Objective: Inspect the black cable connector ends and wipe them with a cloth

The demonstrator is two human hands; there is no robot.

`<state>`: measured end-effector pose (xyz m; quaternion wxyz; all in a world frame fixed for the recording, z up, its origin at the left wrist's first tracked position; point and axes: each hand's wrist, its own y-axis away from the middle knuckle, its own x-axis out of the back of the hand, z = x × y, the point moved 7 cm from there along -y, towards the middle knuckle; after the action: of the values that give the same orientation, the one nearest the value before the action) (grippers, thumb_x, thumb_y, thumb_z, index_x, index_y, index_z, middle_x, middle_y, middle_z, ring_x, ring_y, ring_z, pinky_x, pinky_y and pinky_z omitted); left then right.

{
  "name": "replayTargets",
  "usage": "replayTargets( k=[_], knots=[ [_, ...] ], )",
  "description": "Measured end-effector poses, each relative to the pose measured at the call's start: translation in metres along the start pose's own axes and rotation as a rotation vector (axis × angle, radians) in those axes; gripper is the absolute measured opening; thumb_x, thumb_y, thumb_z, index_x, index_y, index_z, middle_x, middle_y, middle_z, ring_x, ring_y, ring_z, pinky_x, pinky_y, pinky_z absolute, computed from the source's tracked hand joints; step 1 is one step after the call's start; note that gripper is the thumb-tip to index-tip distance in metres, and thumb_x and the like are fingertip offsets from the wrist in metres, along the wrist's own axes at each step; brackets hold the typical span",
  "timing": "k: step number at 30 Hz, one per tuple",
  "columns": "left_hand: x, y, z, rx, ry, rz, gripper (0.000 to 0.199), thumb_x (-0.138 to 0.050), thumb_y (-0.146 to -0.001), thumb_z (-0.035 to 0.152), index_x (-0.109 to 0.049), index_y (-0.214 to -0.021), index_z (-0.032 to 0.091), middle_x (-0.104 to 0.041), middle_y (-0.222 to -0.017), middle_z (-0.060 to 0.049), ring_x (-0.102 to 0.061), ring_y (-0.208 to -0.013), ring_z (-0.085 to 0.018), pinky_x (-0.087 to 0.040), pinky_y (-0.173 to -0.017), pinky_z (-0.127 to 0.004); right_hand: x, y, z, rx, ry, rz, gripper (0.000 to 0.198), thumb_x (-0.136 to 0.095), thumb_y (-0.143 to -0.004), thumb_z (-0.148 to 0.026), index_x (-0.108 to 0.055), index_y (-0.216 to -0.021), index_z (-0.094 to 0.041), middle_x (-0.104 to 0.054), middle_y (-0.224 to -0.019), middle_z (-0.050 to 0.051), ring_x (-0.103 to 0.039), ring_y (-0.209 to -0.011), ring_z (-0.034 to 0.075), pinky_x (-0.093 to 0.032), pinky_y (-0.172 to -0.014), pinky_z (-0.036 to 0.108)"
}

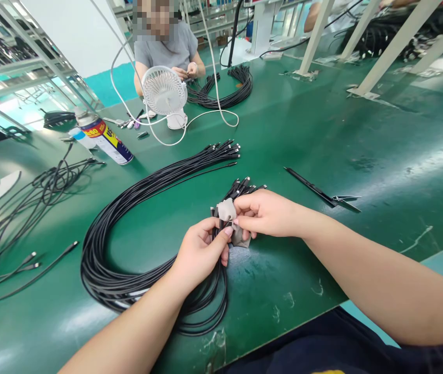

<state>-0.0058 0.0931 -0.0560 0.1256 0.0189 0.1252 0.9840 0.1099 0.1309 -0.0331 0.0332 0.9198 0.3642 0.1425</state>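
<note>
Black cables (100, 244) lie in one big looped bundle on the green table (362, 145), curving from your lap edge out to the left and back, with one set of plug ends fanned out near the middle of the table and the other set gathered at your hands. Your left hand (200, 252) is closed around that near end of the bundle, fingers wrapped over the cables just below the plugs. Your right hand (268, 212) touches it from the right, thumb and fingers pressed together on a small grey cloth (227, 209) that sits against the plug ends. Just right of your hands lies a thin black strip with a metal tip (321, 192), flat on the table. To the left a spray can (104, 137) lies tilted, with loose black wires (22, 208) spread beside it. Farther back stands a small white fan (165, 93), its white cord looping across the table, and behind it another person (170, 44) in a grey shirt handles a second pile of cables (225, 88).
</note>
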Motion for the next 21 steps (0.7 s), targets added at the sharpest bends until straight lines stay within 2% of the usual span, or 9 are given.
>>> replayTargets(
  k=[6, 10, 12, 17, 21],
  knots=[
    [-0.002, -0.002, -0.008, 0.045, 0.003, -0.037, 0.031, -0.066, -0.079, 0.044, -0.056, -0.075, 0.015, -0.049, -0.045, 0.006, -0.045, -0.037, -0.008, -0.041, -0.041, -0.021, -0.004, -0.004, 0.001, 0.007, 0.100, 0.056, 0.010, -0.052, -0.080, -0.016, -0.051, -0.070, -0.019, -0.058, -0.052, -0.005, -0.064, -0.049, 0.013, -0.050, -0.046, 0.021],
    [-0.002, -0.001, -0.007, 0.050, 0.105, -0.014, 0.029, -0.068, -0.078, 0.041, -0.057, -0.075, 0.014, -0.050, -0.054, 0.004, -0.041, -0.040, -0.006, -0.040, -0.040, -0.021, -0.007, -0.004, 0.006, -0.054, -0.064, -0.003, 0.004, -0.052, -0.079, -0.014, -0.055, -0.079, -0.017, -0.064, -0.059, -0.002, -0.068, -0.056, 0.014, -0.057, -0.054, 0.025],
    [-0.002, 0.000, -0.005, 0.056, 0.145, -0.009, 0.030, -0.071, -0.075, 0.040, -0.058, -0.076, 0.014, -0.051, -0.058, 0.004, -0.040, -0.041, -0.005, -0.040, -0.039, -0.020, -0.008, -0.004, 0.008, -0.067, -0.140, -0.036, 0.007, -0.054, -0.078, -0.012, -0.056, -0.083, -0.016, -0.067, -0.061, -0.001, -0.069, -0.058, 0.014, -0.058, -0.058, 0.026],
    [-0.004, -0.001, -0.005, 0.059, 0.118, -0.025, 0.033, -0.071, -0.075, 0.044, -0.057, -0.075, 0.014, -0.050, -0.056, 0.004, -0.040, -0.040, -0.005, -0.040, -0.039, -0.021, -0.009, -0.007, 0.013, -0.071, -0.174, -0.013, 0.003, -0.057, -0.079, -0.016, -0.054, -0.077, -0.016, -0.065, -0.056, -0.003, -0.067, -0.052, 0.012, -0.057, -0.053, 0.023],
    [-0.004, -0.001, -0.004, 0.061, 0.137, -0.024, 0.034, -0.071, -0.075, 0.045, -0.057, -0.075, 0.014, -0.055, -0.063, 0.002, -0.040, -0.042, -0.004, -0.040, -0.040, -0.021, -0.008, -0.008, 0.012, -0.096, -0.193, 0.027, 0.006, -0.057, -0.077, -0.015, -0.052, -0.075, -0.016, -0.063, -0.053, -0.003, -0.064, -0.048, 0.011, -0.055, -0.049, 0.022]
  ],
)
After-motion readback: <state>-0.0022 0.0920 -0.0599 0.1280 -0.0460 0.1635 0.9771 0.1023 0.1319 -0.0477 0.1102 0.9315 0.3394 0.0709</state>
